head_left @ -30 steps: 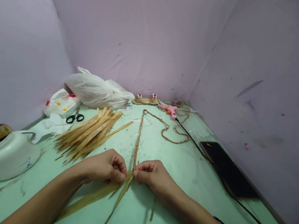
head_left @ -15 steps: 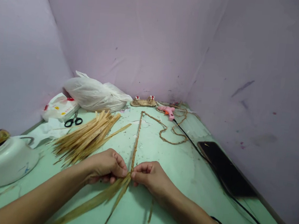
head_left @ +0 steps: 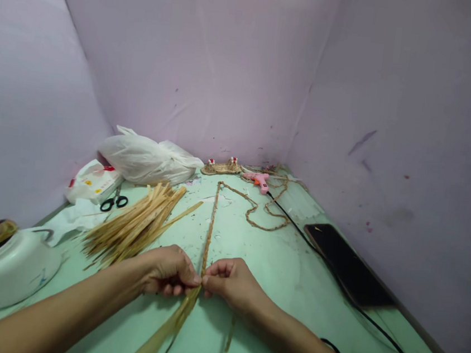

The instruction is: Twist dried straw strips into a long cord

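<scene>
While the left hand (head_left: 173,271) pinches the loose strips (head_left: 168,326) and the right hand (head_left: 230,284) the cord's (head_left: 212,224) near end, steady tension should keep twists even.

Place: craft workspace | fibre cord (head_left: 211,224) | strip bundle (head_left: 140,224) | glue gun (head_left: 262,182) | scissors (head_left: 115,203) | worktable (head_left: 279,276)
</scene>
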`<state>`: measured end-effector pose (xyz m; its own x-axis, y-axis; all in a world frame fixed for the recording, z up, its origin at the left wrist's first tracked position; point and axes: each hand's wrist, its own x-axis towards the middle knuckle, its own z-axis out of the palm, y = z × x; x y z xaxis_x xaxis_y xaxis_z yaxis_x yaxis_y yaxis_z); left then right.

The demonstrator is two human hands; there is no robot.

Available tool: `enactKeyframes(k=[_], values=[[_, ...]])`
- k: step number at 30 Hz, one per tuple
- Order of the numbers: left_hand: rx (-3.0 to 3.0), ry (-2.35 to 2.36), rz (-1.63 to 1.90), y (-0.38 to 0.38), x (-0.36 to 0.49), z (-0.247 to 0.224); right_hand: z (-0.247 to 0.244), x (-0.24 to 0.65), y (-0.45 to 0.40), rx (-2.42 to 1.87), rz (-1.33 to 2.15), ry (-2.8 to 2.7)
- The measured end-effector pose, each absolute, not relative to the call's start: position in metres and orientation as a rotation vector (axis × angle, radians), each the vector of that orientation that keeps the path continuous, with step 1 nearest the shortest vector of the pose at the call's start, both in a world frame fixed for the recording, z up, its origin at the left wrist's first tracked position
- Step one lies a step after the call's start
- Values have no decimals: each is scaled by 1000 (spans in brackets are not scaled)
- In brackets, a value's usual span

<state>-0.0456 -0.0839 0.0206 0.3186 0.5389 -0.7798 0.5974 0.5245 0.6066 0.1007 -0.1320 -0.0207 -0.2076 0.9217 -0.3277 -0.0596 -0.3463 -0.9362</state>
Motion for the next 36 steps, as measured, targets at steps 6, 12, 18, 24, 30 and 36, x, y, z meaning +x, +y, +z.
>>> enactKeyframes(k=[6, 12, 18, 24, 30, 36], values=[[1135, 1396, -65, -88, -41, 28, -11, 98, -136, -1286, 1620, -1085], [1150, 1495, 257, -112, -33, 30, -7, 98, -142, -1321, 1669, -990], [1261, 1516, 459, -128, -30, 35, -8, 98, -142, -1238, 1731, -997], [1253, 1358, 249, -126, -32, 33, -4, 100, -144, -1184, 1802, -1014], [1230, 1392, 295, -124, -36, 26, -9, 107, -141, -1089, 1909, -973], [1248, 1320, 335, -123, -36, 23, -6, 109, -142, -1108, 1888, -985]])
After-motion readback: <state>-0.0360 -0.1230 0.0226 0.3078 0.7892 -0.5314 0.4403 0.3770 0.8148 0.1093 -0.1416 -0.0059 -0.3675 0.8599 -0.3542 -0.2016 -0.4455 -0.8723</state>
